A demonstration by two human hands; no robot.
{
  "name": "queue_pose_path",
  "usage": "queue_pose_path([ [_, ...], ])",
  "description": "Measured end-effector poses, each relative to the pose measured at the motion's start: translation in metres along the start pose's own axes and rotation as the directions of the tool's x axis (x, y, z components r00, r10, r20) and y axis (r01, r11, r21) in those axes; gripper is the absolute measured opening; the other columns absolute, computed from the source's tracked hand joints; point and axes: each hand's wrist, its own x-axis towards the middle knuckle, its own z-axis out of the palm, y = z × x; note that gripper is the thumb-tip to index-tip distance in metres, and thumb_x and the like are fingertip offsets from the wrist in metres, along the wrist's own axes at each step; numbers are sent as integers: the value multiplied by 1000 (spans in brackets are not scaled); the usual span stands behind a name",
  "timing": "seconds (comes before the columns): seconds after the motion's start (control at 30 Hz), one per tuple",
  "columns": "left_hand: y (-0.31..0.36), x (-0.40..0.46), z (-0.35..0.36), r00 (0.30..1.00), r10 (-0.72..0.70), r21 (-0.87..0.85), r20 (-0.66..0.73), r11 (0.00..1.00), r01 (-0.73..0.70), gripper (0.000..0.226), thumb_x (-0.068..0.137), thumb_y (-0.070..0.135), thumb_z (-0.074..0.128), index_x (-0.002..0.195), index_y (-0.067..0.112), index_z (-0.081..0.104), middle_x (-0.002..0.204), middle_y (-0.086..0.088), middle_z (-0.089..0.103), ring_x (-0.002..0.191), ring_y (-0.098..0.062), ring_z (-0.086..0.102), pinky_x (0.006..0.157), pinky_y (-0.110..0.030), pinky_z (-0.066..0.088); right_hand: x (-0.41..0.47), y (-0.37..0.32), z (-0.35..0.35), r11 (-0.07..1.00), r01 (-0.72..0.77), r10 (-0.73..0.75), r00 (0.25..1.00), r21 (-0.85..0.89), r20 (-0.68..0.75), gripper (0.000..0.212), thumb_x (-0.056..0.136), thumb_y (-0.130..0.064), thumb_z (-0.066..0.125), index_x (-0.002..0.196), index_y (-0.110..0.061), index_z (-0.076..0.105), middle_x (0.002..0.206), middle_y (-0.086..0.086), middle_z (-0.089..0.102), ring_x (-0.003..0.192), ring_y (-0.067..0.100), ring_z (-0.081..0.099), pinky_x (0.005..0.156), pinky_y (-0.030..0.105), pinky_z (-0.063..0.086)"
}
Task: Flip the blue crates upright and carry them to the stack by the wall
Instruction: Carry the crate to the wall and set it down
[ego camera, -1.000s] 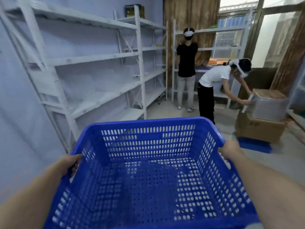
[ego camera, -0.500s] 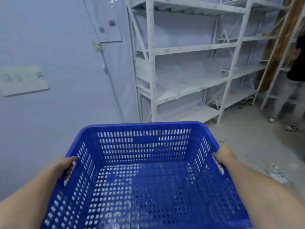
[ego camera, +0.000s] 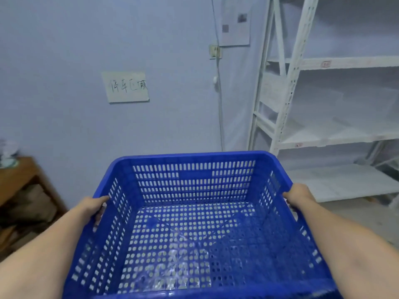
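A blue perforated plastic crate (ego camera: pixel 194 184) is held upright and empty in front of me, its open top facing up, filling the lower middle of the head view. My left hand (ego camera: pixel 92 207) grips its left rim, fingers curled over the edge. On the opposite rim my right hand (ego camera: pixel 299 196) holds on the same way. No stack of crates is in sight.
A pale blue wall (ego camera: pixel 64 83) with a handwritten paper sign (ego camera: pixel 127 86) faces me. White metal shelving (ego camera: pixel 323 104) stands at the right. A wooden cabinet (ego camera: pixel 19 186) sits low at the left. Bare floor (ego camera: pixel 356 214) shows at the right.
My view has swung left with the crate: the two people and the cardboard boxes have left the frame, the shelving slid to the right, and the wall with the sign now faces me. Both grips are unchanged.
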Motion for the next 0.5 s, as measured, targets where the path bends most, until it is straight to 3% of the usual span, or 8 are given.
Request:
queue_pose_path([
  [0.07, 0, 14, -11, 999, -20, -30, -44, 999, 19, 46, 95, 24, 53, 55, 4, 45, 39, -9, 40, 37, -24, 37, 41, -29, 37, 19, -25, 11, 1000, 26, -26, 1000, 13, 5, 12, 84, -14, 57, 81, -2, 59, 65, 13, 62, 54, 26, 59, 62, 32, 52],
  [0.2, 2, 53, -32, 996, -45, -71, -77, 997, 39, 44, 95, 23, 54, 57, 5, 44, 49, -10, 41, 42, -24, 37, 43, -30, 38, 47, -77, 39, 997, 78, -78, 996, 9, 38, 13, 85, -13, 58, 83, 0, 60, 70, 16, 65, 53, 25, 61, 48, 25, 44],
  [0.5, 22, 198, -75, 993, -94, -63, -67, 994, 90, 45, 95, 24, 54, 55, 6, 47, 48, -11, 42, 36, -24, 38, 42, -28, 37, 107, -198, 127, 998, 64, -62, 995, -20, 73, 15, 82, -14, 60, 87, 0, 62, 81, 20, 68, 69, 34, 69, 65, 42, 60],
])
